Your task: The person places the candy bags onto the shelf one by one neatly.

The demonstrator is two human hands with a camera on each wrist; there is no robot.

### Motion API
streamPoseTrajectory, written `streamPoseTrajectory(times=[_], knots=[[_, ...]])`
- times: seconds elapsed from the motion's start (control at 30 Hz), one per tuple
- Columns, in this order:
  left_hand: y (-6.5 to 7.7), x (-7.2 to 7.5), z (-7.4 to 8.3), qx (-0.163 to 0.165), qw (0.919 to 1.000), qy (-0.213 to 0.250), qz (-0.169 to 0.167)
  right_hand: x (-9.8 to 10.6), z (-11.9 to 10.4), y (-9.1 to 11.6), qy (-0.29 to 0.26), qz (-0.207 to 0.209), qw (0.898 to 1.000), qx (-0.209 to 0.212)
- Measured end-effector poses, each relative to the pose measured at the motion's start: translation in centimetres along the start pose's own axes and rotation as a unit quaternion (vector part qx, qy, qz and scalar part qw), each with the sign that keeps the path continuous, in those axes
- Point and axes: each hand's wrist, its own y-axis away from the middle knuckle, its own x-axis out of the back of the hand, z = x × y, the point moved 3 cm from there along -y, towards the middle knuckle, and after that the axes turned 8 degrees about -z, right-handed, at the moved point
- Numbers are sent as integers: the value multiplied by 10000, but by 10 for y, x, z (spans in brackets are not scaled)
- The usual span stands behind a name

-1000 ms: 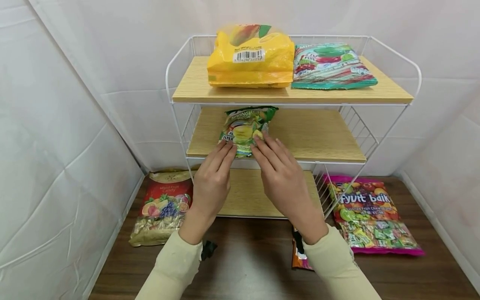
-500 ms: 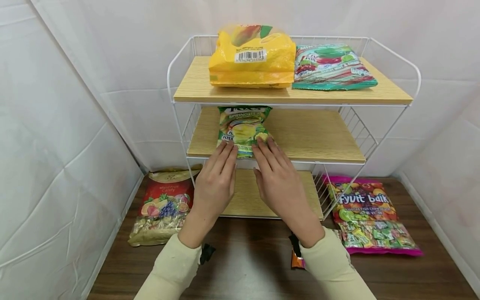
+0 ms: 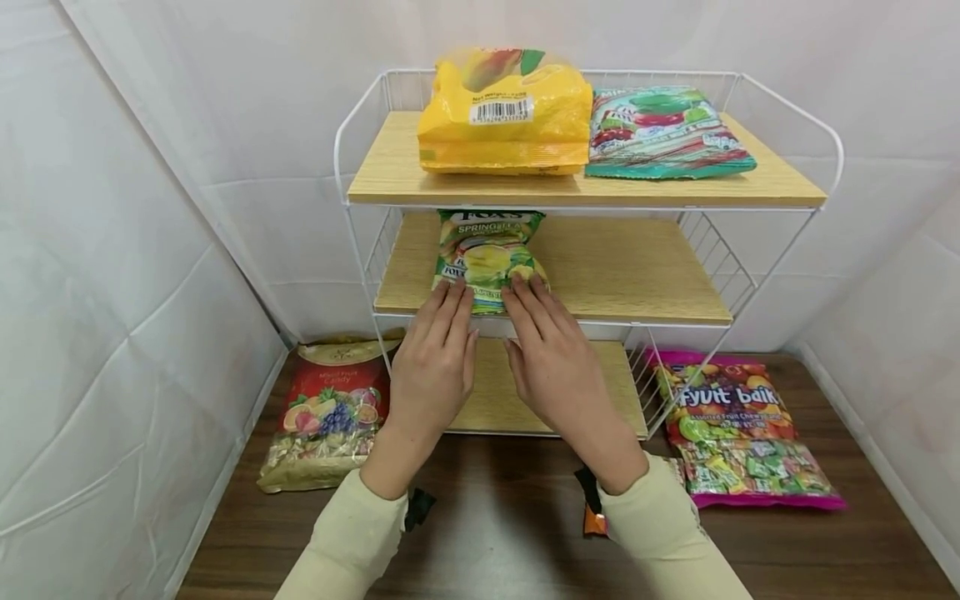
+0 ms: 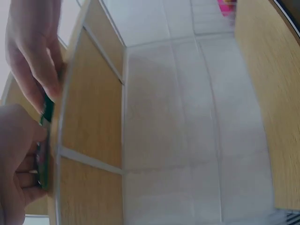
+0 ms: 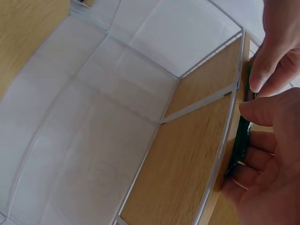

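Note:
A green candy bag marked Fox's Spring Tea [image 3: 486,250] lies on the left part of the middle shelf [image 3: 630,267], its printed face up. On its lower left edge rest the straight fingertips of my left hand [image 3: 431,362]. The fingers of my right hand [image 3: 555,358], also straight, touch the lower right corner. Both thumbs hang below the shelf's front edge in the head view. From underneath, both wrist views show the green edge of the bag [image 4: 43,157] [image 5: 241,140] at the board's front, with fingers against it. The bag's far top end lies partly behind the top shelf.
The top shelf [image 3: 420,188] bears a yellow mango bag [image 3: 502,112] and a teal mint bag [image 3: 663,133]. On the dark table [image 3: 495,517], a red and gold mixed fruit candy bag [image 3: 330,412] lies left, a Fyvit baik bag [image 3: 742,429] right. An orange packet [image 3: 595,522] shows beside the right sleeve.
The green bag has straightened and slid a little left and back, so more of its top print shows. Both hands stay at its front edge, and the right fingers have moved off its middle.

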Motion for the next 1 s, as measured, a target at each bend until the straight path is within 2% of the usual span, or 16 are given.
streamPoseTrajectory(times=[0.13,0.3,0.43,0.8,1.0], knots=[[0,0,2,36,10000,-11,-22,0,0,2,-142,-7,9998,105],[0,1,2,47,9999,-21,-131,1,2,6,-669,264,9970,280],[3,2,2,5,9997,-73,-248,2,1,12,-806,366,9954,373],[15,7,4,-65,9997,-121,-213,5,4,24,-730,595,9955,67],[18,6,-1,64,9999,-125,-88,2,3,21,-545,409,9977,32]])
